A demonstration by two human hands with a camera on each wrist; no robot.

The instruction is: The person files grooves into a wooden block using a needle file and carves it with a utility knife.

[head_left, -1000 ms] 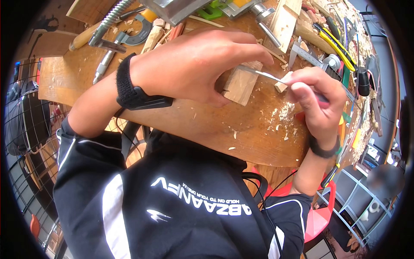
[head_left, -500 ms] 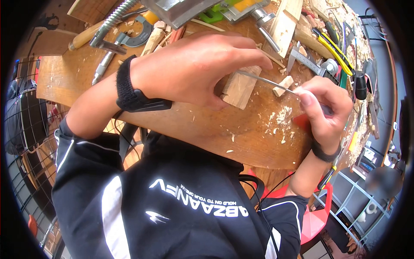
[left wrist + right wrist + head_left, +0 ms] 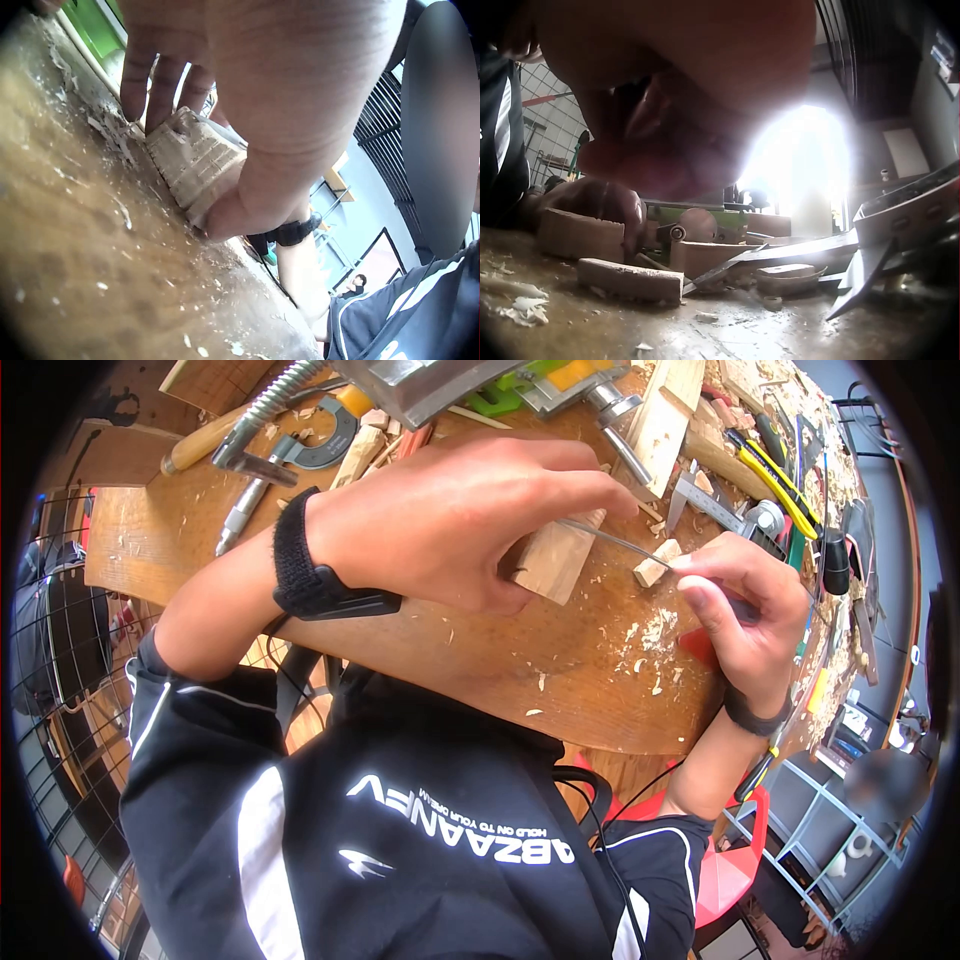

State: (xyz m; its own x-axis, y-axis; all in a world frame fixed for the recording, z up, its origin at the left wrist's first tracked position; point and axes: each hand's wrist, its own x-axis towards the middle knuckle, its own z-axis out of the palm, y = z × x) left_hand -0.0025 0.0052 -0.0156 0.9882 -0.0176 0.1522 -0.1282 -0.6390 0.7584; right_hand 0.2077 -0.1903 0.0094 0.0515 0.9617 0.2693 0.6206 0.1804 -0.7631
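Observation:
My left hand (image 3: 470, 520) grips a squared wood block (image 3: 562, 565) low at the workbench, thumb at its near end and fingers over the far side. The left wrist view shows several scored lines across one face of the block (image 3: 191, 157). From the right, my right hand (image 3: 755, 585) pinches a slim metal tool (image 3: 622, 542) between thumb and forefinger. Its thin shank lies across the block's top, the tip by my left forefinger; most of the handle is hidden in my palm. A small wood piece (image 3: 657, 563) lies just under the shank.
Wood shavings (image 3: 655, 638) litter the workbench (image 3: 450, 650). A metal vise (image 3: 420, 385) overhangs the far side, near a micrometer (image 3: 325, 438). On the right lie a caliper (image 3: 712, 500), a yellow-handled tool (image 3: 780, 480) and wood strips. Something red (image 3: 700, 647) sits beneath my right hand.
My right hand has drawn back to the right and down with the tool, then shifted slightly left again. The left hand and block stay nearly in place.

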